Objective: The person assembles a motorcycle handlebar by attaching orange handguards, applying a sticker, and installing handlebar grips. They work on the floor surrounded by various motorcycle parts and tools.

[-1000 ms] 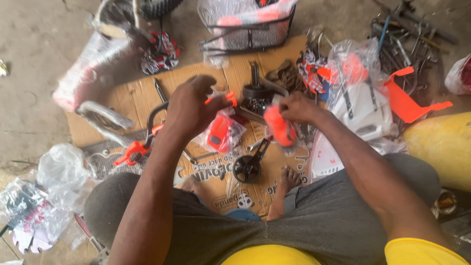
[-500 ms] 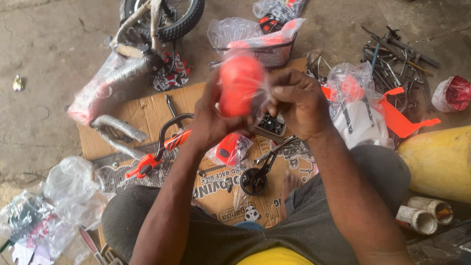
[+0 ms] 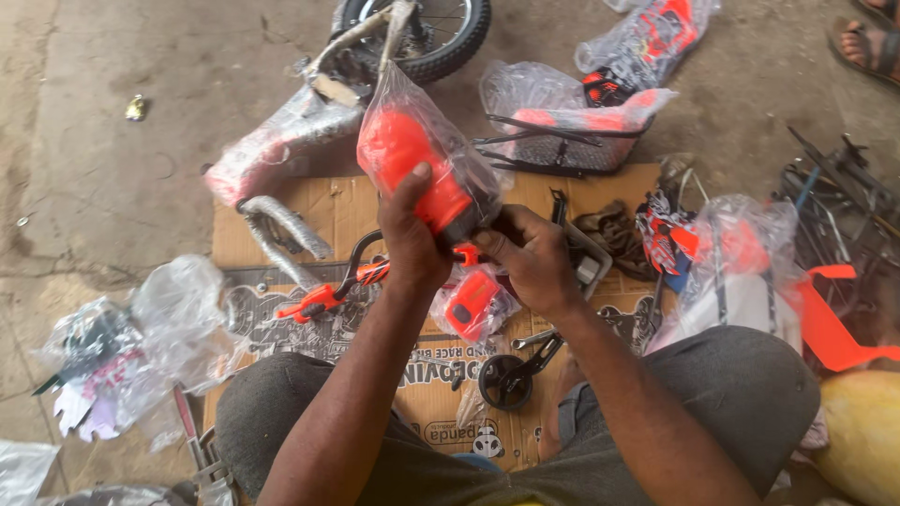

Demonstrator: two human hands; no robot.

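Note:
My left hand [image 3: 409, 234] grips an orange plastic part wrapped in a clear plastic bag [image 3: 412, 159], held up over the flattened cardboard sheet [image 3: 356, 201]. My right hand [image 3: 534, 258] holds the lower, dark end of the same bagged part. Just below the hands lies a second bagged orange part [image 3: 472, 303] and a small black wheel on a bracket [image 3: 506, 377]. An orange and black brake lever piece [image 3: 328, 295] lies on the cardboard left of my left wrist.
A wrapped bicycle frame [image 3: 281, 150] and wheel [image 3: 431, 33] lie ahead. A black wire basket with bagged orange parts [image 3: 562, 131] sits at the back. White and orange bagged parts [image 3: 741, 272] and tools [image 3: 834, 197] lie right. Another person's sandalled foot [image 3: 867, 42] is at top right.
Both hands have lifted the bagged orange part from low over the cardboard to a raised position, and the view has tilted up, showing the bicycle wheel ahead.

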